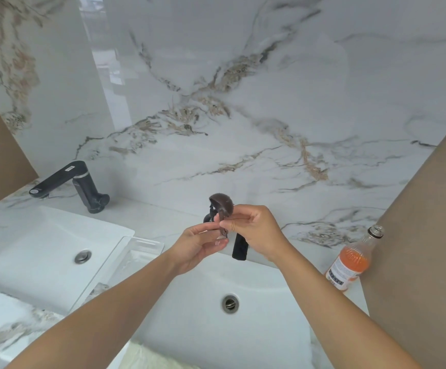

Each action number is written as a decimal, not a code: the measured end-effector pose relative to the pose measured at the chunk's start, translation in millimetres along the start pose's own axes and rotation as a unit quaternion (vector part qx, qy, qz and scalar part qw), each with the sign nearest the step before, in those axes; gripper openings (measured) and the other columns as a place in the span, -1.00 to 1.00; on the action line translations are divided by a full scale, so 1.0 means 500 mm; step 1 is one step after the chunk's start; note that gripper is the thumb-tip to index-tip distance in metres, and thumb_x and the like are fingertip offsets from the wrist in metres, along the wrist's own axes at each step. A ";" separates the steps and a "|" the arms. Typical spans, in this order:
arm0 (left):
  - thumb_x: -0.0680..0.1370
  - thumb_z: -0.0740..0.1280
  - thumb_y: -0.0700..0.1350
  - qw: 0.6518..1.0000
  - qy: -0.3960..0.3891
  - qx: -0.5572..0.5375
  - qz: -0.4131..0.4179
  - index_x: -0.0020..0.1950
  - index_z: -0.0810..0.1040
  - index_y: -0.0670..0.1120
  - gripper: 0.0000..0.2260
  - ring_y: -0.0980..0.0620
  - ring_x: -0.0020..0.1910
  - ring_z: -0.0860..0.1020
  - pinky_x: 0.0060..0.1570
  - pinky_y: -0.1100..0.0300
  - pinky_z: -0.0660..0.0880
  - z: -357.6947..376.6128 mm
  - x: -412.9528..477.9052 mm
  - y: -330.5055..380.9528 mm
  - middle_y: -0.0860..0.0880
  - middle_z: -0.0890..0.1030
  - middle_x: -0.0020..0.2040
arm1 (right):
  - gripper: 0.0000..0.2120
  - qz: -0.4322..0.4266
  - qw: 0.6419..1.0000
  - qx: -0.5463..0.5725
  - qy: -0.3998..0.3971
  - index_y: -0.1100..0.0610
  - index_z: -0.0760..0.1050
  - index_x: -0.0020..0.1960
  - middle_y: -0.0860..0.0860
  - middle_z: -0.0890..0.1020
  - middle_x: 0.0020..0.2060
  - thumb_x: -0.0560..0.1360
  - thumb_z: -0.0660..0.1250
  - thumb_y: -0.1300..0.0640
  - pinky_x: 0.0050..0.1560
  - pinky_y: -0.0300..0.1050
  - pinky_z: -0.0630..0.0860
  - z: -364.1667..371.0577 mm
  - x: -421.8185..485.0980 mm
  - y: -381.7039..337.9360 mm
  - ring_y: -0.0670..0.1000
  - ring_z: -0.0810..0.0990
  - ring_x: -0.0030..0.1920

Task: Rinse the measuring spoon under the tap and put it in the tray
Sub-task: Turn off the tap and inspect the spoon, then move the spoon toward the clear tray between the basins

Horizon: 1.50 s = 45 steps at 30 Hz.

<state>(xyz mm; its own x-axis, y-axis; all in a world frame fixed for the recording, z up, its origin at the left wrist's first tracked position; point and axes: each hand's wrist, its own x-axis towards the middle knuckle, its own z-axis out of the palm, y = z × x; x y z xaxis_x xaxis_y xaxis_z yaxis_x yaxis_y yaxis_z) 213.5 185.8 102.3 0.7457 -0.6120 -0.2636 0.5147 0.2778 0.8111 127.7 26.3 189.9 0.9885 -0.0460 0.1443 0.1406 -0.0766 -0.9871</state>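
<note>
Hands [256,230] [199,245] raised above the sink [269,310], fingers of both pinched on the measuring spoon [221,206].

We see a glossy white veined marble wall [269,102] and bench [163,217], smooth glazed white ceramic basins [269,328], matt black metal taps [64,179], a clear thin plastic tray [136,251], a clear glass bottle [355,257], and a dark matt plastic-looking measuring spoon [221,205].

A glossy white marble wall [243,89] with grey and gold veins rises behind the marble bench [163,217]. Tan panels [416,235] flank both sides. Soft daylight reflects off the wall.
</note>
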 end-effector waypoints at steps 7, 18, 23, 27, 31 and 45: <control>0.56 0.33 -0.22 0.953 -0.083 0.263 -0.123 0.04 0.66 -0.14 -0.87 -0.06 -0.14 0.61 0.02 0.02 0.63 0.034 -0.090 -0.176 -0.10 0.69 -0.10 | -0.84 0.216 0.957 -0.141 0.133 0.07 0.63 -0.25 0.06 0.72 -0.31 0.30 0.59 0.22 -0.36 -0.09 0.65 0.016 -0.039 0.159 -0.08 0.61 -0.44; 0.58 0.34 -0.25 0.928 0.060 0.331 -0.160 -0.07 0.57 -0.25 -0.92 0.08 -0.43 0.55 -0.35 0.25 0.59 -0.015 -0.169 -0.221 -0.12 0.58 -0.29 | -0.83 0.391 0.903 0.126 0.124 0.20 0.55 -0.13 0.13 0.69 -0.28 0.39 0.53 0.29 -0.27 -0.10 0.62 0.051 -0.123 0.298 0.12 0.65 -0.28; 0.58 0.33 -0.26 0.932 0.061 0.312 -0.172 -0.06 0.59 -0.28 -0.91 0.04 -0.41 0.56 -0.32 0.21 0.59 -0.063 -0.175 -0.217 -0.16 0.58 -0.26 | -0.81 0.429 0.872 0.193 0.134 0.23 0.56 -0.03 0.09 0.61 -0.32 0.40 0.48 0.36 -0.18 -0.08 0.60 0.067 -0.130 0.303 0.06 0.58 -0.34; 0.57 0.36 -0.25 0.918 0.050 0.353 -0.174 -0.09 0.62 -0.29 -0.89 0.09 -0.44 0.57 -0.37 0.27 0.57 -0.092 -0.163 -0.219 -0.12 0.62 -0.30 | -0.34 0.461 0.870 0.120 0.130 0.22 0.32 0.44 0.17 0.65 -0.10 0.38 0.44 0.31 -0.06 -0.06 0.61 0.080 -0.124 0.302 0.11 0.62 -0.19; 0.56 0.38 -0.24 0.907 0.032 0.378 -0.182 -0.09 0.64 -0.31 -0.87 0.07 -0.45 0.57 -0.38 0.26 0.57 -0.126 -0.146 -0.198 -0.12 0.61 -0.30 | -0.19 0.501 0.852 0.101 0.114 0.02 0.20 0.50 0.10 0.69 0.09 0.37 0.53 0.13 -0.04 -0.03 0.55 0.091 -0.108 0.301 0.11 0.63 -0.03; 0.54 0.29 -0.10 0.709 -0.035 0.690 -0.142 -0.12 0.64 -0.17 -0.82 -0.16 -0.05 0.67 -0.10 0.10 0.61 -0.232 -0.094 -0.109 -0.18 0.68 -0.07 | -0.85 0.429 0.843 -0.134 0.296 0.06 0.65 -0.37 -0.03 0.54 -0.52 0.37 0.50 0.13 -0.44 -0.24 0.33 0.290 -0.020 0.348 -0.04 0.45 -0.47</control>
<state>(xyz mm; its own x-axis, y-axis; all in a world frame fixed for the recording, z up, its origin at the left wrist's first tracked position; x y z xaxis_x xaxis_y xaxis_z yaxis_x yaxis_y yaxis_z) 199.4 285.5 10.1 0.6474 -0.5458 -0.5319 -0.2997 -0.8240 0.4808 150.8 157.9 6.5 0.5062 -0.6824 -0.5274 -0.7083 0.0199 -0.7056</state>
